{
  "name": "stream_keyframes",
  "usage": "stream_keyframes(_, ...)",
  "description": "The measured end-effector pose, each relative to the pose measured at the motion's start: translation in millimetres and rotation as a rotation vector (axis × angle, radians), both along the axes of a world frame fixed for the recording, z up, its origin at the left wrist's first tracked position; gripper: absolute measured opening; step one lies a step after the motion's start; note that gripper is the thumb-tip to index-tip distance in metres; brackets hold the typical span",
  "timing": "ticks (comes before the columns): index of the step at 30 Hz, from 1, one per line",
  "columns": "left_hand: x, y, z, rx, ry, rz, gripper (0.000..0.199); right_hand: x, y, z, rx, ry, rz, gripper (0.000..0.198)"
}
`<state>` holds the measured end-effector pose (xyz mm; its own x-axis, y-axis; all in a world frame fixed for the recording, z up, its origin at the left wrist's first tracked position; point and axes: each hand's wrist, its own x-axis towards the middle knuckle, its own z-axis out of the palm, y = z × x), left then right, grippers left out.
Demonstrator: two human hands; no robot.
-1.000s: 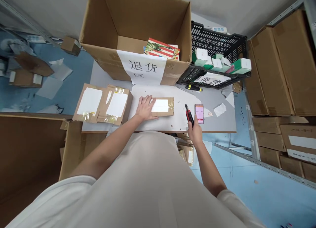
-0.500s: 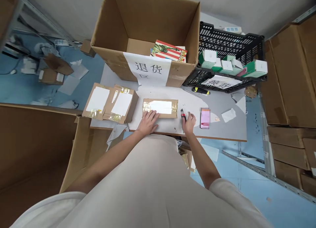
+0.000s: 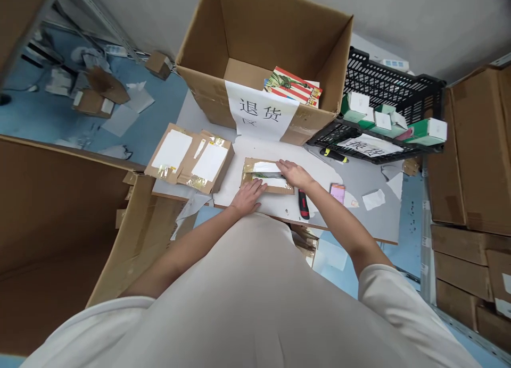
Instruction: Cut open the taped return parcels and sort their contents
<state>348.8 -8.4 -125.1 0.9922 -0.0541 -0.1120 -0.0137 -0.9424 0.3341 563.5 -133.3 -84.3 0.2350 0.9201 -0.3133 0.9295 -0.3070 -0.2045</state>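
A small taped cardboard box [image 3: 288, 189] lies on the table in front of me, with a dark slit along the middle of its top between white label pieces. My left hand [image 3: 246, 197] grips its near side, fingers over the near flap and thumb lower down. At the far right, my right hand [image 3: 294, 173] has its fingers on the far flap by the slit. What lies inside is too dark to make out. A red and black utility knife [image 3: 303, 204] rests on the table just right of the box, below my right forearm.
Two labelled cartons [image 3: 207, 166] sit to the left. Behind stands a large open carton [image 3: 211, 99] holding a striped box, beside a black crate [image 3: 359, 131] of green-white boxes. A phone [image 3: 337, 193] and a yellow-black cutter [image 3: 334, 155] lie on the right.
My right hand has left the utility knife on the table and moved up and left onto the box. The slit in the box top now gapes. The view has shifted slightly.
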Motion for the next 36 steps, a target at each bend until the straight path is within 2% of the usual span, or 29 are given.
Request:
stream_keyframes(3, -1.1, -0.4, -0.7, 0.001, 0.014, -0.002, 0.072, 28.0, 14.1, 11.2, -0.014, 0.171, -0.049, 0.037)
stream_keyframes(5, -2.9, -1.2, -1.0, -0.006, 0.018, 0.0, 0.076, 47.2, 22.7, 13.7, -0.019, 0.25, -0.096, 0.04)
stream_keyframes(9, -7.9, -3.1, 1.1, -0.019, 0.006, -0.009, 0.079, 59.1, 25.6, 9.1, -0.029, 0.232, -0.25, 0.043)
stream_keyframes(12, -7.7, 3.2, 9.1, -0.022, -0.026, 0.025, 0.078, 35.6, 15.6, 8.5, 0.138, -0.009, -0.356, 0.036)
stream_keyframes(13, -6.0, 8.6, 12.9, -0.018, -0.037, 0.056, 0.079, 23.5, 10.8, 10.0, 0.197, -0.082, -0.329, 0.035)
stream_keyframes(15, 0.1, 25.2, 20.6, -0.001, -0.056, 0.132, 0.084, -2.5, 0.6, 14.8, 0.241, -0.119, -0.181, 0.037)
stream_keyframes(17, 9.5, 47.8, 25.8, 0.005, -0.056, 0.159, 0.094, -26.2, -8.0, 20.2, 0.18, -0.053, -0.021, 0.038)
stream_keyframes(18, 14.9, 59.9, 26.9, -0.004, -0.047, 0.126, 0.099, -36.0, -11.1, 22.3, 0.126, -0.026, 0.017, 0.044)
stream_keyframes(20, 25.6, 82.3, 25.8, -0.043, -0.015, 0.0, 0.105, -51.1, -15.4, 24.1, 0.012, -0.017, -0.003, 0.06)
stream_keyframes(21, 30.2, 91.3, 24.0, -0.062, -0.002, -0.049, 0.105, -56.9, -17.2, 23.6, -0.029, -0.03, -0.04, 0.061)
stream_keyframes(23, 37.0, 103.0, 19.2, -0.096, 0.003, -0.093, 0.102, -67.4, -22.1, 19.8, -0.065, -0.066, -0.125, 0.045)
stream_keyframes(25, 40.1, 106.4, 14.3, -0.121, -0.012, -0.086, 0.093, -79.4, -30.6, 13.4, -0.06, -0.085, -0.169, 0.026)
stream_keyframes(28, 40.2, 103.2, 10.3, -0.145, -0.031, -0.075, 0.08, -102.3, -48.0, 4.1, -0.063, -0.084, -0.18, 0.034)
stream_keyframes(30, 38.1, 101.9, 12.9, -0.135, -0.027, -0.081, 0.079, -116.8, -59.4, 1.9, -0.066, -0.085, -0.183, 0.033)
stream_keyframes(34, 31.6, 107.7, 36.6, -0.027, 0.065, -0.2, 0.085, -122.0, -69.9, 12.3, 0.021, 0.018, -0.192, 0.026)
stream_keyframes(36, 32.0, 106.8, 53.3, 0.034, 0.094, -0.215, 0.076, -108.3, -63.9, 22.3, 0.072, 0.076, -0.227, 0.029)
